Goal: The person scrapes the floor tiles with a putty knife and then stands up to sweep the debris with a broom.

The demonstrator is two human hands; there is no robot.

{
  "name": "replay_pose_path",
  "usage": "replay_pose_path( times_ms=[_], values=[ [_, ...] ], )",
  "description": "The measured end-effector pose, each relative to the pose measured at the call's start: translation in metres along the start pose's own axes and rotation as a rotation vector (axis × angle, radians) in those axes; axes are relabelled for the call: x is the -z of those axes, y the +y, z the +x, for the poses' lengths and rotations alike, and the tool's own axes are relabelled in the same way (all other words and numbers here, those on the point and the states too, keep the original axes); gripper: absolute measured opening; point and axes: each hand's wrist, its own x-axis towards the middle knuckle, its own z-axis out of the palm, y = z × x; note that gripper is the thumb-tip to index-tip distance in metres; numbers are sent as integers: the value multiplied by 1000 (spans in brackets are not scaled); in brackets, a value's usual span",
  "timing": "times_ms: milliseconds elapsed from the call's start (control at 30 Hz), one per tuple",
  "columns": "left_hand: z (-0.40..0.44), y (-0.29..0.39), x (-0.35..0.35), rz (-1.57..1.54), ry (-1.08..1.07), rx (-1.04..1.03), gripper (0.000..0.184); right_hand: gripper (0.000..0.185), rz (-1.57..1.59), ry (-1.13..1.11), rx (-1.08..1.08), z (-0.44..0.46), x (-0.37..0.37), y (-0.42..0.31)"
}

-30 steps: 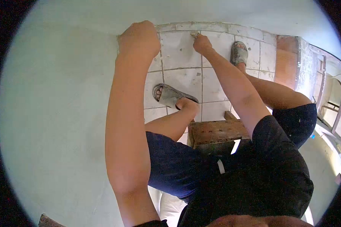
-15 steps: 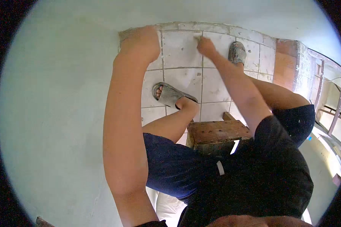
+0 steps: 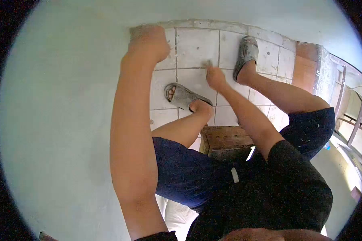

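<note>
Near the corner where the pale wall (image 3: 60, 120) meets the tiled floor (image 3: 197, 44), my left hand (image 3: 151, 43) is closed in a fist; its fingers face away and whatever it holds is hidden. My right hand (image 3: 216, 78) is closed over the tiles, between the two sandalled feet. A small, blurred greyish thing (image 3: 207, 63) sticks out beyond its fingers, too unclear to name.
Grey sandals (image 3: 183, 97) are on both feet. A wooden stool (image 3: 227, 137) stands beneath the body. A strip of skirting tiles (image 3: 221, 26) runs along the far wall. At the right are an orange-brown panel (image 3: 304, 74) and a metal frame (image 3: 356, 116).
My right hand has moved back from the skirting toward the body. The foot on the right has shifted left and turned. My left hand stays near the corner.
</note>
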Motion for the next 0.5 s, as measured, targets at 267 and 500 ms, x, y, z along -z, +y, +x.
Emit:
replay_pose_path(
  times_ms=[267, 500],
  values=[
    [2, -16, 1, 13, 86, 11, 36, 36, 10, 234, 221, 113, 108, -41],
    [17, -8, 10, -138, 83, -29, 35, 42, 4, 67, 129, -9, 15, -25]
  ],
)
